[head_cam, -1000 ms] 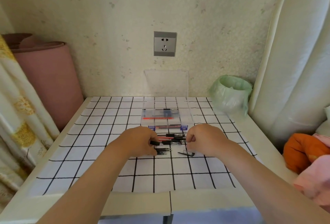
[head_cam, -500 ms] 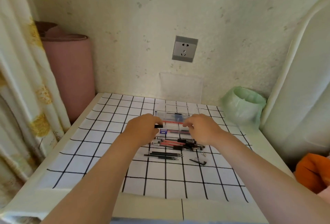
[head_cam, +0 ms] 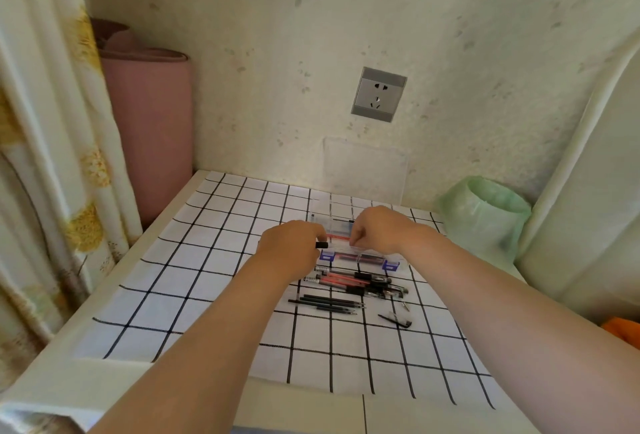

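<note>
A clear plastic box (head_cam: 360, 258) with blue latches stands on the checked tablecloth (head_cam: 221, 260), and a red refill (head_cam: 338, 237) lies inside it. My left hand (head_cam: 291, 255) pinches a small black pen part (head_cam: 321, 245) at the box's left end. Over the box's right half, my right hand (head_cam: 379, 231) has its fingers curled, and anything they hold is hidden. In front of the box lie several red and black pens (head_cam: 360, 283), black refills (head_cam: 325, 304) and a small loose black part (head_cam: 394, 319).
The box's clear lid (head_cam: 367, 170) leans on the wall under a socket (head_cam: 378, 94). A green-bagged bin (head_cam: 485, 222) stands at the back right by white padding (head_cam: 588, 191). A pink roll (head_cam: 149, 143) and a curtain (head_cam: 41, 156) are on the left.
Both hands have lifted from the pile of pens and moved away from me to the clear box. My view has tilted up and to the left.
</note>
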`<move>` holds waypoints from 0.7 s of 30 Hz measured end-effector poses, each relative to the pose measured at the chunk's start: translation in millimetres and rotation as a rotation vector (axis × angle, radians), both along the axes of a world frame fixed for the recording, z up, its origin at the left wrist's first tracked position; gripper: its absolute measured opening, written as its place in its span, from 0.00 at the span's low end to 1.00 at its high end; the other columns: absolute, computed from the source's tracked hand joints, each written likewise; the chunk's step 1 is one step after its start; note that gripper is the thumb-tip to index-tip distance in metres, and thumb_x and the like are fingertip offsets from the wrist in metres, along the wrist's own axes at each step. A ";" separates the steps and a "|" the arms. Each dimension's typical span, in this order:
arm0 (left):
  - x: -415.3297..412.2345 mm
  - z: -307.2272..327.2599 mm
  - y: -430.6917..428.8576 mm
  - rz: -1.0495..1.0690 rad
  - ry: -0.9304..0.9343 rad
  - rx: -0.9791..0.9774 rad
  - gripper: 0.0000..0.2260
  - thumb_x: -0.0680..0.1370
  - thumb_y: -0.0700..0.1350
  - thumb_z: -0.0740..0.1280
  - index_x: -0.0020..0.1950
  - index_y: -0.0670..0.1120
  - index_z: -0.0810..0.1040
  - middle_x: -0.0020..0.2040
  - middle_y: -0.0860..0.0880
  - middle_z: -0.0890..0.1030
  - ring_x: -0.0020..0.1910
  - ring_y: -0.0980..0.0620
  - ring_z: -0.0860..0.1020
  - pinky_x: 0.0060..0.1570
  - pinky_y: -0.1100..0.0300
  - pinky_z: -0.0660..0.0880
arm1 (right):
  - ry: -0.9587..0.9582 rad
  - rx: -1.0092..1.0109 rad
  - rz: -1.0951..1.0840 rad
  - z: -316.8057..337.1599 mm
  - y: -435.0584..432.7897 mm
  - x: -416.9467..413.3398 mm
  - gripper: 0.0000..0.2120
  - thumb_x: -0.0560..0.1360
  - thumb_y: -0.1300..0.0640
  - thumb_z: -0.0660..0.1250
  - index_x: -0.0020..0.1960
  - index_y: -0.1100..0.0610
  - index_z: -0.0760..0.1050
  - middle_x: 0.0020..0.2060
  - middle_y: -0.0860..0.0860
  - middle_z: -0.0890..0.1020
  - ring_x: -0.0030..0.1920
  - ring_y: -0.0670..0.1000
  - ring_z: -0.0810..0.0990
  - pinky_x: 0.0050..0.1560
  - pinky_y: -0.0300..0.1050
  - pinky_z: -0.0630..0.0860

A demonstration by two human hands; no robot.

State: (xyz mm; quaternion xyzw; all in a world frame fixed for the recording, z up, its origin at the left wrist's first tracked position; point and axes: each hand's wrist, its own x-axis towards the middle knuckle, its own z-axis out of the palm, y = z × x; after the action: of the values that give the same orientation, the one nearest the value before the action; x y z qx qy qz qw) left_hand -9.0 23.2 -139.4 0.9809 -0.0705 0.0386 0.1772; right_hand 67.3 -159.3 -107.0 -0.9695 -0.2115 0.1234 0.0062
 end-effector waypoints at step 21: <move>0.7 0.9 0.6 0.009 0.033 -0.060 0.13 0.80 0.48 0.64 0.64 0.57 0.75 0.59 0.52 0.80 0.53 0.51 0.78 0.44 0.59 0.71 | -0.044 -0.179 0.079 -1.9 11.6 10.2 0.07 0.74 0.59 0.67 0.41 0.47 0.79 0.46 0.47 0.83 0.47 0.51 0.80 0.46 0.45 0.76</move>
State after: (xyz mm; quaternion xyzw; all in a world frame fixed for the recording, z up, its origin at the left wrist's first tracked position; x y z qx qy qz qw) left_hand -8.3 23.8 -138.5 0.9759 -0.0619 0.0251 0.2078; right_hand 77.5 -147.7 -108.8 -0.9596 -0.2376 0.1207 -0.0900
